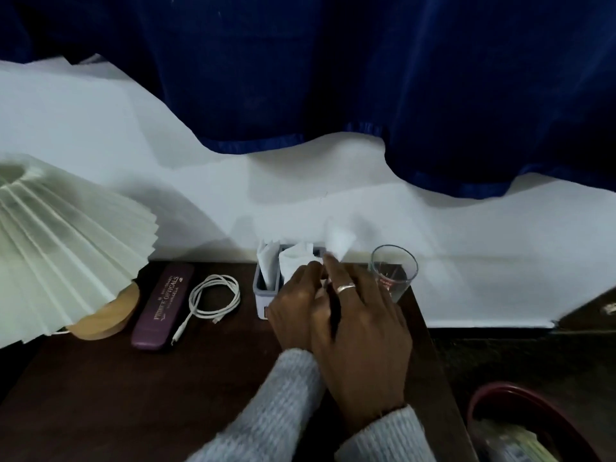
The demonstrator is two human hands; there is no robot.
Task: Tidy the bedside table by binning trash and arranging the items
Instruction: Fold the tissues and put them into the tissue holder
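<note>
A small grey holder (261, 285) stands at the back of the dark wooden bedside table (140, 388), with white tissues (295, 258) sticking up out of it. Both my hands are at the holder. My left hand (295, 305) rests against its front, fingers curled on the tissues. My right hand (363, 331), with a ring on one finger, overlaps the left one and pinches a white tissue (340, 241) that stands up above the holder. A clear drinking glass (395, 271) is just right of my hands.
A pleated cream lamp (63, 248) on a wooden base fills the left side. Beside it lie a purple glasses case (161, 306) and a coiled white cable (213, 296). A red-rimmed bin (483, 405) sits on the floor at lower right. Dark blue curtains hang behind.
</note>
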